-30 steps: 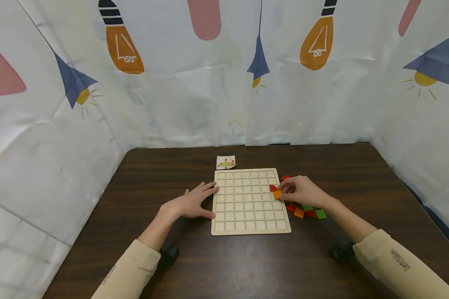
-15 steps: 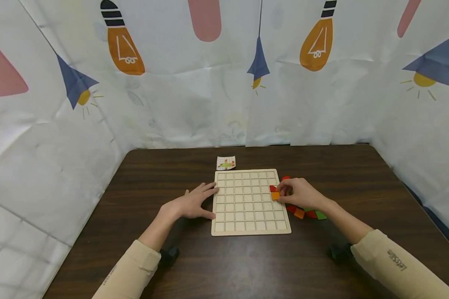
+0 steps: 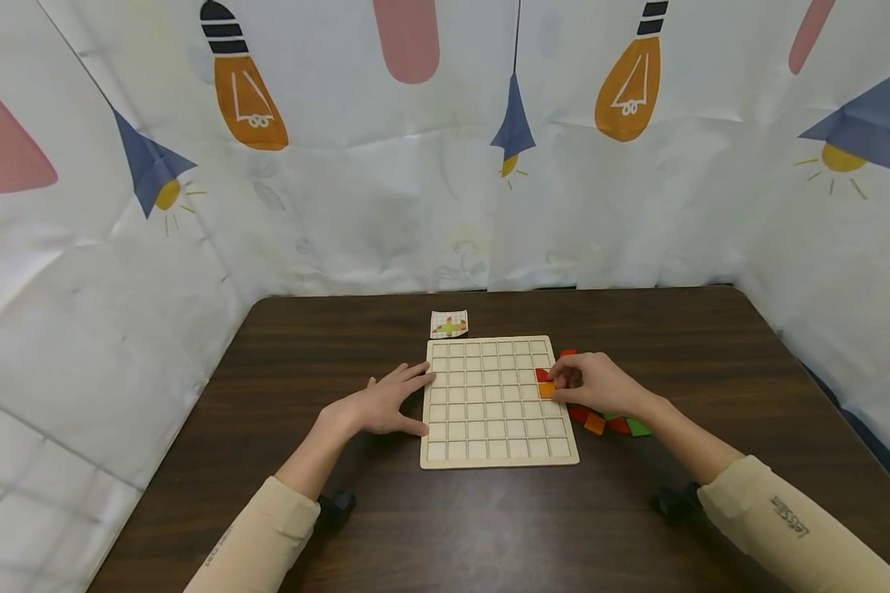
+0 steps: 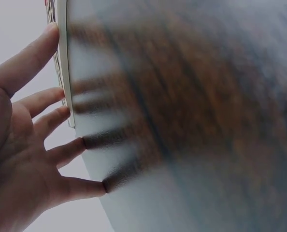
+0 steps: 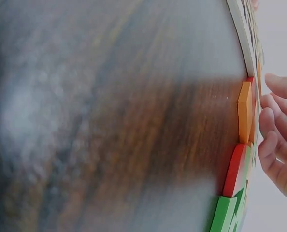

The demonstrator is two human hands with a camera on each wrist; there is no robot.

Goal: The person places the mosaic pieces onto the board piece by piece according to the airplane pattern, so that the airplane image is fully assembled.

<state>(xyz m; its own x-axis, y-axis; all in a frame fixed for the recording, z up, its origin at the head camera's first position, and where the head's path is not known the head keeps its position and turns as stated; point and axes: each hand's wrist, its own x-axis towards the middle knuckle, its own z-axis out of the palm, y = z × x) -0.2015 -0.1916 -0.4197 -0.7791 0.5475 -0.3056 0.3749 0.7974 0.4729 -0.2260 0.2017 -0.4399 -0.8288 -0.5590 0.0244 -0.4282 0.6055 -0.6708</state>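
A pale wooden grid board lies on the table in the head view. My left hand, fingers spread, rests at its left edge; the left wrist view shows the thumb against the rim. At the board's right side, my right hand pinches an orange square tile with thumb and curled fingertips. This tile appears to sit in a cell, just below a red tile with a curved edge. The fingertips partly cover both tiles.
Beside the board's right edge lie loose tiles: an orange square, a green one and several red ones, partly under the right hand. A small pattern card lies behind the board. Printed cloth hangs behind the table.
The orange tile, turned slightly askew a second ago, now lines up with the grid below the red tile. My right hand has shifted slightly with it; the left hand has stayed put.
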